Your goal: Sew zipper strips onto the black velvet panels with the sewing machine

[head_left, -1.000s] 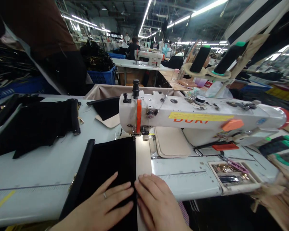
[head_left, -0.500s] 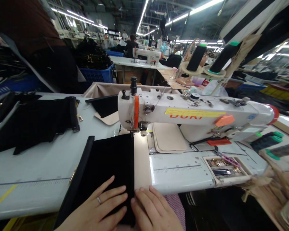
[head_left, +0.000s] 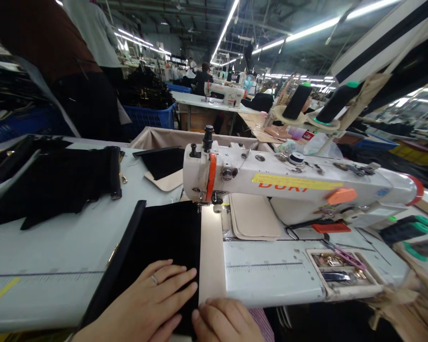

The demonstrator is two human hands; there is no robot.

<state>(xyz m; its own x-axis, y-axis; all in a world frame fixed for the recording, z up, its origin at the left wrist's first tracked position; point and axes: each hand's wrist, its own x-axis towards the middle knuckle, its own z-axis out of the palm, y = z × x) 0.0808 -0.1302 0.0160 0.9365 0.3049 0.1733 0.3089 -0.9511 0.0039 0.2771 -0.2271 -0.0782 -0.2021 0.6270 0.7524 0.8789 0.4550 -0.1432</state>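
A black fabric piece [head_left: 164,237] with a dark zipper edging along its left side lies on the sewing machine table. Its right edge meets a beige panel [head_left: 212,256], and both run up to the presser foot of the white sewing machine [head_left: 214,178]. My left hand [head_left: 164,294], with a ring on one finger, rests flat on the black fabric, fingers stretched out. At the near end of the seam, my right hand [head_left: 226,320] has its fingers bent over the beige panel's edge, gripping it; the thumb touches the black fabric.
More black fabric pieces [head_left: 67,180] lie on the left. Stacked beige panels [head_left: 255,216] sit under the machine arm. To the right are a parts tray [head_left: 342,273] with scissors [head_left: 345,254] and thread spools [head_left: 406,228]. A person [head_left: 53,61] stands at back left.
The camera view has shifted, so the machine appears lower and farther right. My right hand's fingers have curled in from lying stretched out; my left hand stays flat on the fabric.
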